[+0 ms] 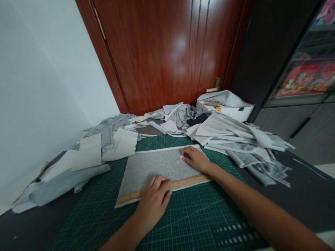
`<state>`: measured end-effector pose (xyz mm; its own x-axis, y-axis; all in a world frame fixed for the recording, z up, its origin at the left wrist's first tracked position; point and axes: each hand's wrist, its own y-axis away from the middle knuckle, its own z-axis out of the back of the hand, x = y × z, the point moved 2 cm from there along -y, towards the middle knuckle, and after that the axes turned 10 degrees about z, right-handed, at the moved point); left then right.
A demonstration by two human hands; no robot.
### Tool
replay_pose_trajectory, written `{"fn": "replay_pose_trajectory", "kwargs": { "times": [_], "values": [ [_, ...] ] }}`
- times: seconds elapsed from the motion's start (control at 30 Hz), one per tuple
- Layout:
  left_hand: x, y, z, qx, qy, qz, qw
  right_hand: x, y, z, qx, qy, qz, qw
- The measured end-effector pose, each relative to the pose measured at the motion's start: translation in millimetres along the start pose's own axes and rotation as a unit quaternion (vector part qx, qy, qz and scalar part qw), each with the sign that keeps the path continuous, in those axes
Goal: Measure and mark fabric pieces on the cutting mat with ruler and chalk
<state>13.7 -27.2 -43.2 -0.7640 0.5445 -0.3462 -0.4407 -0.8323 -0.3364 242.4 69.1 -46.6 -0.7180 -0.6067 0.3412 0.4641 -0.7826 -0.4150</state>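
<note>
A grey rectangle of fabric (154,166) lies flat on a green gridded cutting mat (183,219). Along its near edge rests a wooden ruler (183,183). My left hand (154,202) presses down on the ruler's left half, fingers curled over it. My right hand (195,158) rests on the fabric's far right corner with fingers close together, and something small and pink shows at the fingertips. I cannot make out what that pink thing is.
Piles of grey and cream fabric scraps (104,143) lie left of the mat, more scraps (243,139) at the right. A white box (230,111) stands by the dark red door (167,52). A white wall (39,87) bounds the left side.
</note>
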Motion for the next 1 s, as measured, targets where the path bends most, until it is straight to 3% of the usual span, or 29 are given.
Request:
{"fn": "replay_pose_trajectory", "kwargs": {
  "times": [0.1,0.27,0.53,0.67,0.83,0.93,1.0],
  "values": [
    [6.9,-17.5,-1.4,0.025,0.002,-0.036,0.999,-4.3,-1.7,-1.1,0.001,0.010,-0.003,1.000],
    [20.8,-45.1,-7.4,0.026,-0.005,-0.055,0.998,-26.7,-5.9,-1.9,-0.053,0.087,-0.057,0.993],
    [18.0,-45.9,-5.5,0.026,0.012,-0.015,0.999,-45.1,-3.4,-1.7,-0.088,0.110,-0.051,0.989],
    [12.1,-41.7,0.2,0.034,0.006,0.012,0.999,-42.8,0.2,0.5,-0.119,0.060,-0.053,0.990],
    [8.0,-32.4,8.9,0.034,-0.005,0.030,0.999,-42.8,10.7,14.1,-0.206,-0.042,-0.085,0.974],
    [8.6,-28.7,13.8,0.045,-0.014,0.024,0.999,-49.2,18.3,22.3,-0.267,-0.142,-0.137,0.943],
    [11.1,-28.4,16.4,0.058,-0.013,0.021,0.998,-54.7,21.3,26.0,-0.317,-0.248,-0.179,0.898]
  ]
}}
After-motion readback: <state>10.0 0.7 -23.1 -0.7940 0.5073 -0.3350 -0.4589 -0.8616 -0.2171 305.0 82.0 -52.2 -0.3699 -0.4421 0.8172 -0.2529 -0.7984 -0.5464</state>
